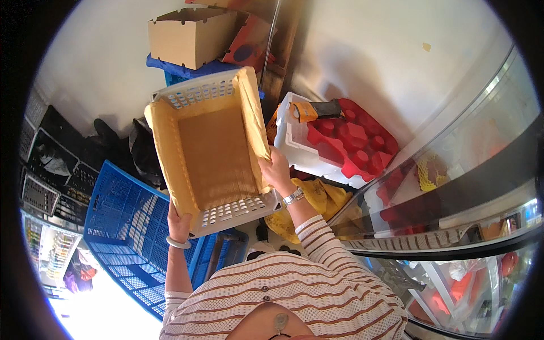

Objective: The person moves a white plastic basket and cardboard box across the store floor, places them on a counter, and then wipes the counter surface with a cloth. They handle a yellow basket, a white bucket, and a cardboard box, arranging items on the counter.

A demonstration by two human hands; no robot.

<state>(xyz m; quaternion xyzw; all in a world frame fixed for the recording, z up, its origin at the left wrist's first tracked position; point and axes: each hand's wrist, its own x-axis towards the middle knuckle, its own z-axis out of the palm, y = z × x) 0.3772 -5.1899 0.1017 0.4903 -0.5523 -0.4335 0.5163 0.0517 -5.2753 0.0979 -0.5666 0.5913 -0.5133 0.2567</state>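
Between my two hands is a grey plastic basket [233,214] with rows of holes in its end walls. Brown paper [214,148] lines its floor and folds over both long sides. Nothing lies on the lining. My left hand [179,223] grips the near left corner, thumb over the paper edge. My right hand [275,168] holds the right long side, fingers around the folded paper. The basket is tilted so that its inside faces me. It hides part of a blue plastic crate [123,221] to the left.
A white foam box [314,157] with red moulded trays [348,131] stands right of the basket, a yellow sack [318,199] below it. A cardboard box [193,36] is stacked behind. Black crates [55,157] line the left. A glass display case [450,187] curves along the right.
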